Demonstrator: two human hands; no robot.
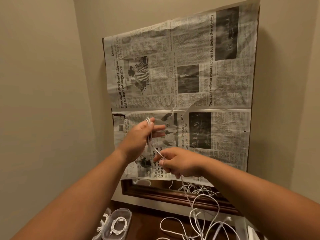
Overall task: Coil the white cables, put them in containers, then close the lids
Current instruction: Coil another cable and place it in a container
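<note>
mid-coil: left hand [138, 135] holds white cable [156, 150] loops round half-spread fingers, right hand [180, 163] pinches the strand. two containers [119, 224] hold coils (lids unclear); loose cables [204, 222] lie tangled on the table [147, 220].

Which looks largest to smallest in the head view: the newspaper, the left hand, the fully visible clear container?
Newspaper, largest by far.
Left hand.
Clear container, slightly smaller; differing nearness makes true size unsure.

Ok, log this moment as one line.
step: coiling | left hand: holds loops of white cable | right hand: pinches same cable | container: coil inside | loose cables: tangled on table
</note>
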